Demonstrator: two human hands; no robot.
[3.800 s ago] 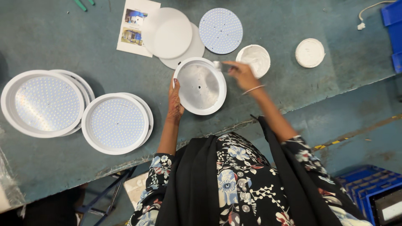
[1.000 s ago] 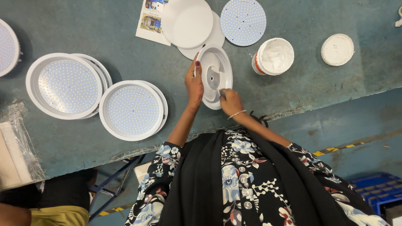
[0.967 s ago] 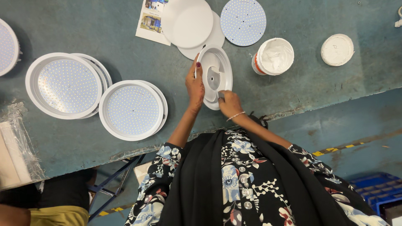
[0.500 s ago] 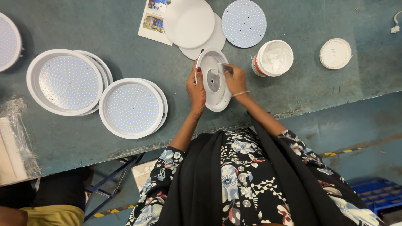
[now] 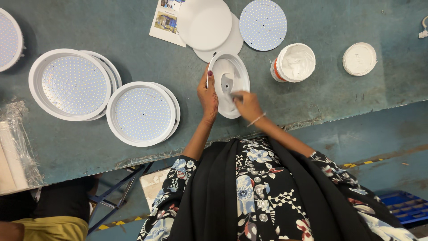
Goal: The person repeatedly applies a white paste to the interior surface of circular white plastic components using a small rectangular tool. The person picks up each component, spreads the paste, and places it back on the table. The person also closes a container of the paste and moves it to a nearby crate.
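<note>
The white round housing (image 5: 228, 82) is now tilted up on its edge near the front of the desk (image 5: 312, 98), while a few seconds ago it lay flat and showed its full round face; in the last second it has turned only a little more. The left hand (image 5: 208, 96) is clamped on the left rim of the housing, thumb up along the edge, and holds it steady. The right hand (image 5: 248, 105) has moved from the open tub to the inside of the housing, with the fingers together around a small tool or brush; the tool is too small to name for sure. I judge that the work has passed from taking paste to applying it inside the shell. The white tub (image 5: 293, 62) with pale paste stands just beside the housing on its right, and its lid (image 5: 359, 58) lies well apart, further right. Behind the housing are two plain white discs (image 5: 206, 23) stacked, a dotted round board (image 5: 263, 24) and a printed sheet (image 5: 168, 22). To the left lie two finished lamps (image 5: 142, 113) (image 5: 71, 85), each resting on another one, near but not touching the hands. Nothing blocks the hands; only the tub is close to the right wrist.
</note>
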